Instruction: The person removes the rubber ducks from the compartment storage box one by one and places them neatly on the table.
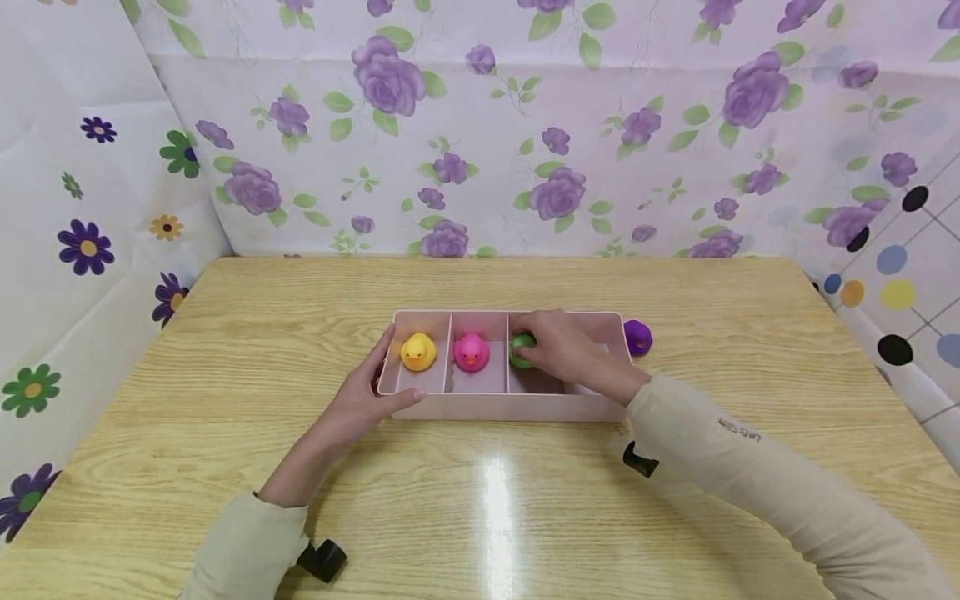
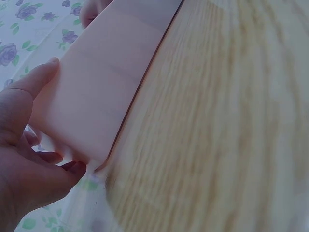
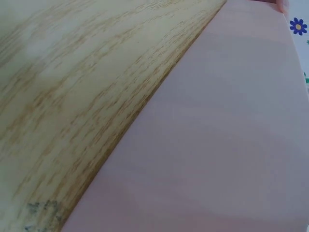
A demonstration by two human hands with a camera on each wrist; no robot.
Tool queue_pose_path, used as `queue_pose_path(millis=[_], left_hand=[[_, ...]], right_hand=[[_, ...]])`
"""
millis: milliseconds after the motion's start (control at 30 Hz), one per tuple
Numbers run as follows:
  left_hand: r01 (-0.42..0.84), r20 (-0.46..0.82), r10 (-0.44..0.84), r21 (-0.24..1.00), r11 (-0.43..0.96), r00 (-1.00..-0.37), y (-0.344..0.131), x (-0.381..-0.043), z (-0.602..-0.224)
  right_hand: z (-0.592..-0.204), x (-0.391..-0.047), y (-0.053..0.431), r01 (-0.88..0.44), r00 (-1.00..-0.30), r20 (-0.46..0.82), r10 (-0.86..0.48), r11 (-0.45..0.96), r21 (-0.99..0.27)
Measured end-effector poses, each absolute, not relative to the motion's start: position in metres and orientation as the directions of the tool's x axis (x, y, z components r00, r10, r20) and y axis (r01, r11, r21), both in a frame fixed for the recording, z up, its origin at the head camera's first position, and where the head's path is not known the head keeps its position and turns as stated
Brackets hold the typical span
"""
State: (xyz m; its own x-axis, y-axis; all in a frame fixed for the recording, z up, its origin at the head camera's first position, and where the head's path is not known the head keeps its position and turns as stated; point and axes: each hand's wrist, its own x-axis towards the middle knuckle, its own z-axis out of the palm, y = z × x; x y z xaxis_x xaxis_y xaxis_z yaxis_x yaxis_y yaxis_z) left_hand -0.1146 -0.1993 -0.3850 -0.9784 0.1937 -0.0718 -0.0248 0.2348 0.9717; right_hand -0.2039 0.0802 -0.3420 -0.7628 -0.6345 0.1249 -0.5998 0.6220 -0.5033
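Observation:
A pale pink divided box (image 1: 487,408) sits on the wooden table. My left hand (image 1: 363,395) holds its left end, thumb at the front rim and fingers along the end wall; the left wrist view shows the thumb and curled fingertips against the box wall (image 2: 91,92). Inside the third compartment from the left, my right hand (image 1: 561,343) grips a green rubber duck (image 1: 519,353), mostly covered by the fingers. A yellow rubber duck (image 1: 417,353) occupies the leftmost compartment, and a bright pink one (image 1: 472,353) the second. The right wrist view has mainly the box's front wall (image 3: 217,125).
Just outside the box's right end lies a purple rubber duck (image 1: 639,337). Wood-grain tabletop (image 1: 420,500) extends around the box. Behind the table stands a flowered wall covering (image 1: 480,150).

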Motion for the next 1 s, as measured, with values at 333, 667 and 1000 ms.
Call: queue_pose_path(millis=[333, 667, 1000], left_hand=[[-0.029, -0.076, 0.187, 0.969, 0.245, -0.979, -0.200, -0.114, -0.386], [-0.024, -0.072, 0.193, 0.971, 0.240, -0.979, -0.199, -0.115, -0.388], [-0.026, -0.072, 0.188, 0.971, 0.238, -0.980, -0.199, -0.114, -0.388]], right_hand=[[-0.336, -0.204, 0.086, -0.534, -0.789, 0.084, -0.609, 0.611, -0.585], [-0.333, -0.200, 0.097, -0.511, -0.789, 0.114, -0.603, 0.543, -0.666], [-0.326, -0.194, 0.106, -0.505, -0.806, 0.163, -0.570, 0.516, -0.692]])
